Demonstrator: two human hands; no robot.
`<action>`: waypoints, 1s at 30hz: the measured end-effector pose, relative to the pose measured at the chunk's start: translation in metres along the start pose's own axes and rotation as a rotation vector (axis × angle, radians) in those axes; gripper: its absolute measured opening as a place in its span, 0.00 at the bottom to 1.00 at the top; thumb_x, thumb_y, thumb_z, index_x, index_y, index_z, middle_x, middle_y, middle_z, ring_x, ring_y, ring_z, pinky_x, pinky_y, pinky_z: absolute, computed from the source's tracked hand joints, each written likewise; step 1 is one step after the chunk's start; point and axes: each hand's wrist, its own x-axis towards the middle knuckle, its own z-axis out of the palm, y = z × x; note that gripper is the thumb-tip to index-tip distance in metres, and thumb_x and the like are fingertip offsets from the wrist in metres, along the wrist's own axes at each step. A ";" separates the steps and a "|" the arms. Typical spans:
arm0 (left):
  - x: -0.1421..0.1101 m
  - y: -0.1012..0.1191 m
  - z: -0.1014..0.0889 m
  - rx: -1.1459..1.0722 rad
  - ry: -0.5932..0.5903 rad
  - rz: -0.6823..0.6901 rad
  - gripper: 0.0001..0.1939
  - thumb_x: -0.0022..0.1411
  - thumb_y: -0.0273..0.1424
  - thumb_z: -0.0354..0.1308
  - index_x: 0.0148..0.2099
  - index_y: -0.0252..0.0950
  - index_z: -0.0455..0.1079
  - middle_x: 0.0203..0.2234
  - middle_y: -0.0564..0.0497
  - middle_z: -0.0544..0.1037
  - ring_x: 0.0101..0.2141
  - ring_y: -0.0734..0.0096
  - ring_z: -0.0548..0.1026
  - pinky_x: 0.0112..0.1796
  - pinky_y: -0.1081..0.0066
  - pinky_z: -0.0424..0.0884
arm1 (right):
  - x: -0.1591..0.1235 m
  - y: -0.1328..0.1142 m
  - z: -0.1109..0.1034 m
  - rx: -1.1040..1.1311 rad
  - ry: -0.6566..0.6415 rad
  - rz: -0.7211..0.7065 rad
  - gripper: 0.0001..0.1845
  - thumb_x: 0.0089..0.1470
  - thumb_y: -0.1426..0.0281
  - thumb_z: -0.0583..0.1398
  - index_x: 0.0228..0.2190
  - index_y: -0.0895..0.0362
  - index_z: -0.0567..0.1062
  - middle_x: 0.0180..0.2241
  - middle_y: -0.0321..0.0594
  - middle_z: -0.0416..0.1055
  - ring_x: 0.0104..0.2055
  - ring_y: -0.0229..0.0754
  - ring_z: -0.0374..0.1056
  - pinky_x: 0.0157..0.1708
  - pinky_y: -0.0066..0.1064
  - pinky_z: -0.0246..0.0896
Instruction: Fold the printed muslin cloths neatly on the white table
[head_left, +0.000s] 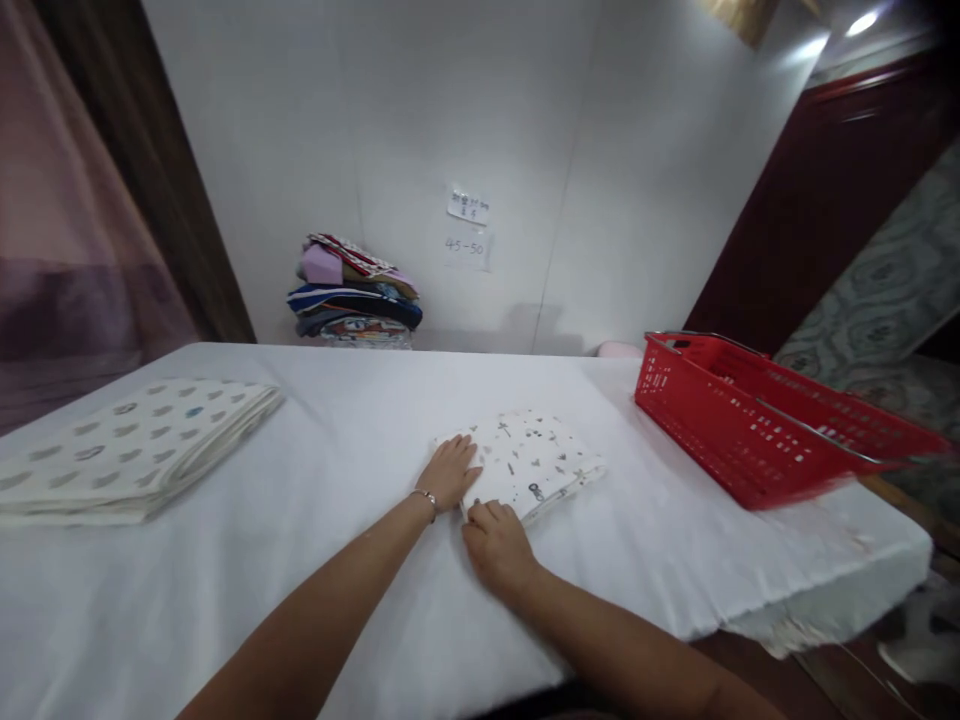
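Observation:
A folded white cloth (525, 455) with small dark printed figures lies flat on the white-covered table in front of me. My left hand (448, 472), with a bracelet at the wrist, rests on the cloth's left edge, fingers stretched out over it. At the near left corner of the cloth is my right hand (496, 540), its fingers curled over and closed on the edge. The thumb side of that hand is partly hidden.
A larger folded cloth (142, 440) with grey cloud shapes lies at the left. At the right edge stands a red plastic basket (720, 430). A pile of folded fabrics (356, 295) stands behind the table, by the wall with paper labels (468, 230).

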 end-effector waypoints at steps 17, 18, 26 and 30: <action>-0.013 0.048 0.014 0.078 0.000 0.033 0.29 0.62 0.47 0.38 0.59 0.38 0.57 0.60 0.46 0.55 0.60 0.59 0.49 0.57 0.55 0.43 | -0.045 0.060 -0.060 0.440 0.069 -0.110 0.15 0.52 0.76 0.51 0.41 0.53 0.71 0.42 0.38 0.71 0.47 0.40 0.62 0.48 0.36 0.53; -0.013 0.048 0.014 0.078 0.006 0.036 0.29 0.62 0.47 0.38 0.59 0.38 0.57 0.60 0.47 0.55 0.60 0.59 0.49 0.57 0.55 0.43 | -0.044 0.081 -0.062 0.454 0.119 0.006 0.15 0.53 0.75 0.51 0.41 0.53 0.71 0.43 0.40 0.71 0.47 0.41 0.63 0.48 0.37 0.54; -0.017 0.051 0.009 0.098 0.025 0.019 0.30 0.62 0.48 0.36 0.59 0.37 0.56 0.60 0.47 0.54 0.60 0.59 0.47 0.57 0.53 0.40 | -0.023 0.220 -0.049 0.502 -0.124 1.015 0.13 0.46 0.66 0.60 0.35 0.60 0.74 0.39 0.48 0.72 0.45 0.50 0.66 0.42 0.36 0.61; -0.019 0.052 0.009 0.093 0.026 0.013 0.30 0.62 0.48 0.35 0.60 0.39 0.56 0.60 0.48 0.54 0.60 0.60 0.48 0.57 0.53 0.40 | -0.016 0.233 -0.046 0.622 -0.279 1.137 0.14 0.42 0.61 0.63 0.23 0.61 0.73 0.21 0.42 0.70 0.26 0.43 0.68 0.24 0.30 0.64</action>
